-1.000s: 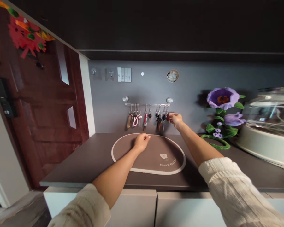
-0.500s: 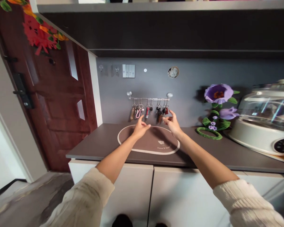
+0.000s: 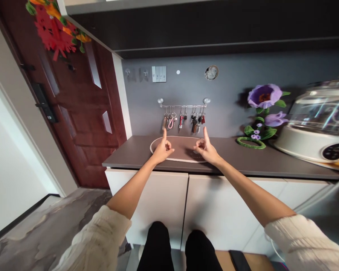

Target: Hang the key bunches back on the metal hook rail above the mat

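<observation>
My left hand [image 3: 163, 149] is raised in front of the counter edge, index finger pointing up and thumb out, the other fingers curled, holding nothing. My right hand [image 3: 205, 148] mirrors it a little to the right, index finger up, and is also empty. Both hover over the near side of an oval brown mat [image 3: 183, 145] on the dark countertop [image 3: 130, 152]. Behind the mat, a key rack [image 3: 183, 106] on the grey wall carries several bunches of keys [image 3: 194, 122]. Neither hand touches the keys.
A dark red door [image 3: 81, 113] with a black handle stands at the left. A purple flower ornament [image 3: 264, 113] and a large white appliance [image 3: 316, 128] with a clear lid sit on the counter at right. White cabinet doors [image 3: 164, 203] are below, my legs in front of them.
My right hand let go of the keys on the rack and drew back. My left hand lifted off the mat. Both now point upward, and my view has backed away from the counter.
</observation>
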Tool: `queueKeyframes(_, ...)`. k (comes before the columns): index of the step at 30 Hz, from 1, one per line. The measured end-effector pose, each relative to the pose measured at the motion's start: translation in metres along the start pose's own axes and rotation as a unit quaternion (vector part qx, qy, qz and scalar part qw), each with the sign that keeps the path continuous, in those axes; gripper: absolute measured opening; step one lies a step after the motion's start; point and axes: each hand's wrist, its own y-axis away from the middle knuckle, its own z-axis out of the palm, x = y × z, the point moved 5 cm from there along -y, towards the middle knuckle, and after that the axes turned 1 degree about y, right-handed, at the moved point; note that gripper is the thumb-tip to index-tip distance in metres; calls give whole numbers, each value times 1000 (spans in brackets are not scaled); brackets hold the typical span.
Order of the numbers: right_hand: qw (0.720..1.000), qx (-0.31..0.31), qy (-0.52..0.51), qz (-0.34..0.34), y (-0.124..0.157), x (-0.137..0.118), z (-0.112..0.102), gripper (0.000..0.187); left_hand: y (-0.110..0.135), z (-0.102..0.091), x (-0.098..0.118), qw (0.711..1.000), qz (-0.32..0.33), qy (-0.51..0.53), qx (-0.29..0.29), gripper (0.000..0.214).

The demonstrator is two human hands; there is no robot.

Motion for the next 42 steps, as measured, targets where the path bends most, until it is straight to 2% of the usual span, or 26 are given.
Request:
queueKeyframes(7, 998, -13, 63, -28, 6, -1, 7, 91, 6, 1, -2, 1000, -8, 26, -14, 98)
queueKeyframes(12, 996, -19, 81, -24, -7, 3, -1, 86, -7, -5, -13, 999, -43, 29, 0, 99)
queueKeyframes(17, 992, 65, 109, 25, -47, 31, -42, 78, -46, -28, -41, 992, -107, -6, 59, 93)
queueKeyframes(21, 976, 138, 112, 123, -87, 61, -79, 90, -87, -49, -69, 976, -177, -37, 121, 95)
queueKeyframes(24, 966, 183, 87, 159, -114, 79, -93, 99, -117, -54, -89, 965, -206, -29, 157, 94)
queueKeyframes(28, 961, 236, 36, 143, -143, 99, -89, 107, -150, -41, -109, 955, -215, 64, 194, 81)
queueKeyframes(31, 956, 272, 28, 108, -156, 109, -75, 104, -167, -18, -112, 942, -197, 163, 218, 60)
queueKeyframes(33, 951, 297, 37, 79, -162, 112, -63, 106, -175, -3, -111, 931, -183, 194, 250, 52)
queueKeyframes(35, 940, 331, 38, 66, -165, 113, -51, 110, -181, 11, -109, 918, -172, 214, 286, 50)
queueKeyframes(39, 907, 412, 40, 80, -167, 111, -37, 107, -188, 29, -107, 870, -197, 231, 388, 52)
queueKeyframes(42, 897, 427, 44, 102, -167, 106, -34, 95, -192, 33, -104, 851, -222, 242, 410, 49)
